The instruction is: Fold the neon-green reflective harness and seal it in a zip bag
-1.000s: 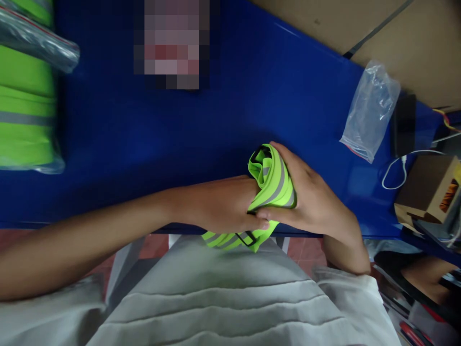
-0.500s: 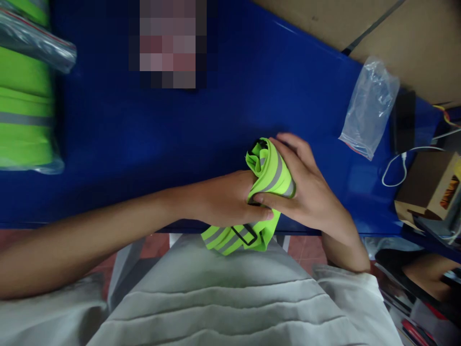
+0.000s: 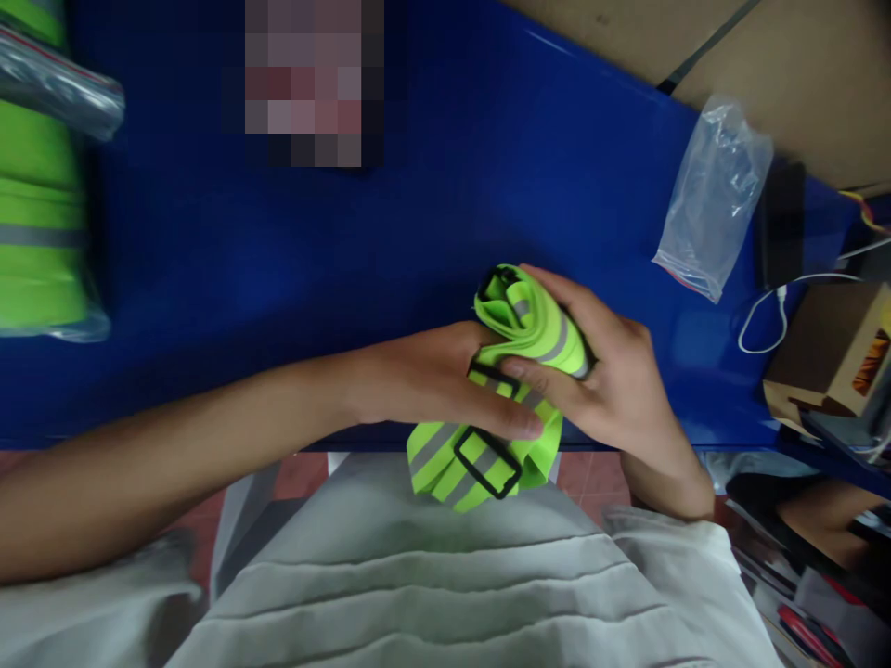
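A neon-green reflective vest [image 3: 519, 339] with grey stripes and black buckles is rolled into a bundle at the near edge of the blue table [image 3: 348, 250]. My right hand [image 3: 605, 380] wraps around the roll from the right, fingers curled over it. From the left, my left hand [image 3: 432, 380] presses and grips the bundle's lower part. A loose end with a black rectangular buckle [image 3: 487, 461] hangs down over the table edge toward my lap.
A clear plastic bag [image 3: 714, 199] lies on the table at the right. Stacked green vests in plastic [image 3: 42, 213] sit at the far left. A cardboard box [image 3: 828, 348], a white cable [image 3: 766, 320] and a dark device [image 3: 783, 223] lie at the right edge.
The roll has turned in my hands and more of the loose end with the buckle has come down over the table edge. Both hands stayed closed on the vest.
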`<state>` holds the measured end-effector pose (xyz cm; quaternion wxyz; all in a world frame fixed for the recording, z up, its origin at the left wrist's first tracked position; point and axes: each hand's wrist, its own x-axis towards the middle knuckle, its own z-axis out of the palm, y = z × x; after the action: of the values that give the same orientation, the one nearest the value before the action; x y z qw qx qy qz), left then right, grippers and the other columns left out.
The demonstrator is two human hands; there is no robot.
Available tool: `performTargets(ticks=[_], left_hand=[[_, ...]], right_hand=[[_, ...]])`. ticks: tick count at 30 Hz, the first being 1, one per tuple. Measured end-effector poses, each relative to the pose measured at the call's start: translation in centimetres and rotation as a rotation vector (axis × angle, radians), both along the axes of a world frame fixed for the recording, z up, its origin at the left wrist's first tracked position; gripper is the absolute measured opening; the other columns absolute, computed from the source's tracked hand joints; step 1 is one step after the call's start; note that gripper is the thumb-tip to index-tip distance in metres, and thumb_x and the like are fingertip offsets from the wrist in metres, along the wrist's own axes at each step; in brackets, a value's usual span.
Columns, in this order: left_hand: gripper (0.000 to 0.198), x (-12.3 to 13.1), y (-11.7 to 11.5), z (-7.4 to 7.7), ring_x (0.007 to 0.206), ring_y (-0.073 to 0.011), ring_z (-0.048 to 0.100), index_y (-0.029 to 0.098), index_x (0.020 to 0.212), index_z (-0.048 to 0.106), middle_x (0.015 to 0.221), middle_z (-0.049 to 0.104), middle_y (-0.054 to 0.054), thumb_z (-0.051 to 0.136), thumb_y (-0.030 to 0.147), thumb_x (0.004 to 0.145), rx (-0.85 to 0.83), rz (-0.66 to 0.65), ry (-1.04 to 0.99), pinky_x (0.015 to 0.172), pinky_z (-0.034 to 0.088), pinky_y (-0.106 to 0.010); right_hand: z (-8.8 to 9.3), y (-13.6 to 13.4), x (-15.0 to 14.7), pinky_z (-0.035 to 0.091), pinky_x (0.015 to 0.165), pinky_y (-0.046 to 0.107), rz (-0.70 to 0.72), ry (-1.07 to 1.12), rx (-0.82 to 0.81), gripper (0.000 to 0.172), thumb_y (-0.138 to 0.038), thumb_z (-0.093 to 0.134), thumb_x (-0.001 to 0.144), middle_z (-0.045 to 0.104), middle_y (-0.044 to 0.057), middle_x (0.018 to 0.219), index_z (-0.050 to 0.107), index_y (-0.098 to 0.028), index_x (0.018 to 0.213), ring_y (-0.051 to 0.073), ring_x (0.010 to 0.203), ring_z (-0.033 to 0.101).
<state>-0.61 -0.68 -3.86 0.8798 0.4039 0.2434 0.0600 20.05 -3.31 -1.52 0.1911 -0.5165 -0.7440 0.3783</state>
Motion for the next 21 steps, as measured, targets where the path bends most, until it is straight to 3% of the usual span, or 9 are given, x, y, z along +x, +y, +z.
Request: performTargets(ticks=[2, 6, 12, 14, 17, 21], left_hand=[[0.022, 0.1, 0.1, -0.1, 0.076, -0.0153, 0.068, 0.016, 0.096, 0.067, 0.085, 0.071, 0.001, 0.078, 0.026, 0.079, -0.036, 0.022, -0.005, 0.071, 0.054, -0.026], [0.023, 0.3, -0.2, -0.4, 0.078, -0.0151, 0.069, 0.016, 0.097, 0.069, 0.086, 0.074, 0.002, 0.08, 0.026, 0.08, 0.102, 0.086, 0.007, 0.073, 0.053, -0.025], [0.039, 0.3, -0.9, -0.1, 0.088, -0.0207, 0.073, 0.018, 0.109, 0.068, 0.097, 0.077, -0.001, 0.085, 0.036, 0.078, 0.126, 0.035, 0.021, 0.076, 0.056, -0.028], [0.042, 0.4, -1.1, -0.1, 0.091, -0.0218, 0.072, 0.019, 0.11, 0.067, 0.1, 0.076, -0.001, 0.086, 0.035, 0.076, 0.151, 0.081, 0.034, 0.076, 0.057, -0.029], [0.059, 0.7, -1.5, -0.5, 0.101, -0.0242, 0.07, 0.022, 0.121, 0.062, 0.108, 0.074, -0.003, 0.091, 0.034, 0.071, 0.146, 0.211, -0.005, 0.082, 0.057, -0.032], [0.086, 0.9, -1.6, -0.8, 0.117, -0.0279, 0.065, 0.027, 0.138, 0.051, 0.129, 0.068, -0.006, 0.095, 0.038, 0.065, -0.032, 0.271, -0.069, 0.09, 0.057, -0.035]], right_hand=[[0.6, 0.0, 0.3, 0.059, 0.105, 0.044, -0.064, 0.048, 0.016, 0.058, -0.04, 0.079, 0.089, 0.07, 0.004, 0.138, 0.06, -0.029, 0.143, 0.03, 0.119, 0.07], [1.1, 0.4, 1.0, 0.063, 0.09, 0.033, -0.09, 0.182, -0.096, 0.04, -0.033, 0.075, 0.093, 0.076, 0.001, 0.122, 0.067, -0.027, 0.133, 0.022, 0.104, 0.074], [-0.5, 1.3, 2.0, 0.061, 0.061, 0.026, -0.078, 0.442, -0.361, 0.028, -0.042, 0.067, 0.098, 0.079, -0.002, 0.097, 0.074, -0.025, 0.118, 0.018, 0.079, 0.075], [-0.8, 1.4, 1.8, 0.061, 0.063, 0.028, -0.108, 0.442, -0.331, 0.028, -0.047, 0.068, 0.097, 0.079, -0.002, 0.096, 0.076, -0.026, 0.113, 0.02, 0.082, 0.076], [-0.6, 1.0, 1.1, 0.063, 0.078, 0.034, -0.225, 0.387, -0.117, 0.023, -0.046, 0.068, 0.097, 0.079, -0.002, 0.103, 0.077, -0.028, 0.107, 0.023, 0.095, 0.076], [0.0, 0.5, 0.8, 0.059, 0.099, 0.041, -0.379, 0.332, 0.078, 0.023, -0.043, 0.068, 0.097, 0.077, 0.002, 0.111, 0.077, -0.029, 0.112, 0.027, 0.109, 0.073]])
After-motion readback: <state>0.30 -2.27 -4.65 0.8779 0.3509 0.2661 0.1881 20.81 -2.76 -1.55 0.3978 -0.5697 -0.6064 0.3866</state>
